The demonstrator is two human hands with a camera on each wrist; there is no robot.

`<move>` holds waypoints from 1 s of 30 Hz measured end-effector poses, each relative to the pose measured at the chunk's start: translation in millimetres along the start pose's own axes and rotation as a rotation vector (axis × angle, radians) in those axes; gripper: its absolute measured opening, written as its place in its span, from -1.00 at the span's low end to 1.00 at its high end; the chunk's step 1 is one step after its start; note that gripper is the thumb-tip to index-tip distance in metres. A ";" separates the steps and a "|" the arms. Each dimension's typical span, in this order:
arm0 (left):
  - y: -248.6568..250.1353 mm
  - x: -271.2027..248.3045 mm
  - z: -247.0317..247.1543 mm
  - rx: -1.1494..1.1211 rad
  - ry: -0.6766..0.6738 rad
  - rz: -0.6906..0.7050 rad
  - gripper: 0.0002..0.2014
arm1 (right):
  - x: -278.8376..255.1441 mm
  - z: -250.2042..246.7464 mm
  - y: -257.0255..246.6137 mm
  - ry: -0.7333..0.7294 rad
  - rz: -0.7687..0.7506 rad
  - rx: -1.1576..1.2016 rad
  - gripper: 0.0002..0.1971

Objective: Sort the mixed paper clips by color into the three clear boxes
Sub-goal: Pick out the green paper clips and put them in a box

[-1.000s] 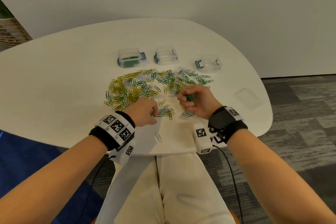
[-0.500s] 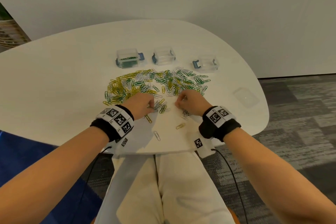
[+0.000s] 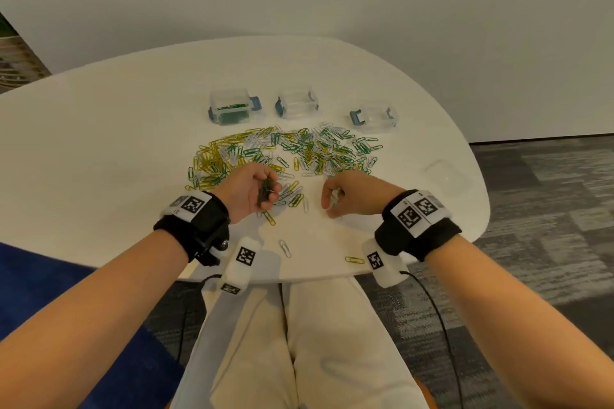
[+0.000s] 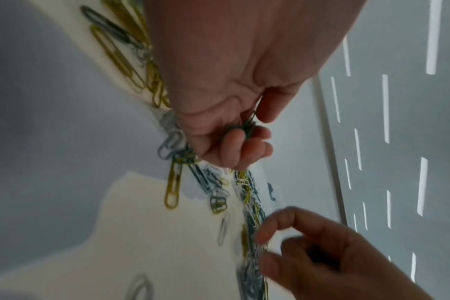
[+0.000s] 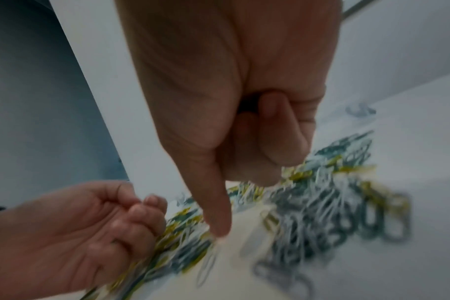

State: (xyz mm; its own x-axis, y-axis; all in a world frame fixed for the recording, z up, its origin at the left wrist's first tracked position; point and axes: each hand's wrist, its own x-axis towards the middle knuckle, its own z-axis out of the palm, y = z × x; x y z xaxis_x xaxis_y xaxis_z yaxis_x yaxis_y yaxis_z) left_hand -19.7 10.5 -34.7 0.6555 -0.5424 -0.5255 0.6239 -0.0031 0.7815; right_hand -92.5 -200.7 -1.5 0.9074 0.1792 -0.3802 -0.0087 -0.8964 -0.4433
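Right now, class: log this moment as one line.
left hand: holds green clips | right hand: holds white clips | left box: some green | pile: mixed

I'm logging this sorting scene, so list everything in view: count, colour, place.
Table: one, white, under everything.
Clear boxes: three, blue latches, far side of the pile; left box holds green clips, middle box and right box look empty.
Paper clip pile: too many to count; green, yellow, white; table centre.
Stray clips: one white, one yellow, near edge.
Clear lid: one, right of pile.
Left hand: holds green clips.
Right hand: holds white clips.
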 end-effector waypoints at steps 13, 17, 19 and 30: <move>-14.7 -20.0 17.3 1.631 -0.124 0.122 -0.64 | -7.6 20.1 28.5 0.132 0.125 -0.058 -0.80; -18.1 -11.8 15.4 1.547 -0.033 0.247 -0.66 | 23.1 23.4 0.3 0.221 0.029 0.014 -0.80; -11.8 -6.6 12.0 1.487 0.056 0.289 -0.69 | 32.6 28.1 -14.1 0.209 -0.047 0.034 -0.81; 3.9 20.2 14.9 1.570 0.142 0.348 -0.79 | 46.2 16.9 -7.5 0.221 -0.064 -0.008 -0.92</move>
State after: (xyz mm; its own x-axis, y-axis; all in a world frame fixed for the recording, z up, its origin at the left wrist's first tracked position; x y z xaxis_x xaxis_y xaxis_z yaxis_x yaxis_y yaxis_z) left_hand -10.4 -13.0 -37.3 0.7530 -0.6224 -0.2136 -0.5263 -0.7645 0.3722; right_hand -57.7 -178.9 -29.5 0.9760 0.1430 -0.1641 0.0540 -0.8894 -0.4538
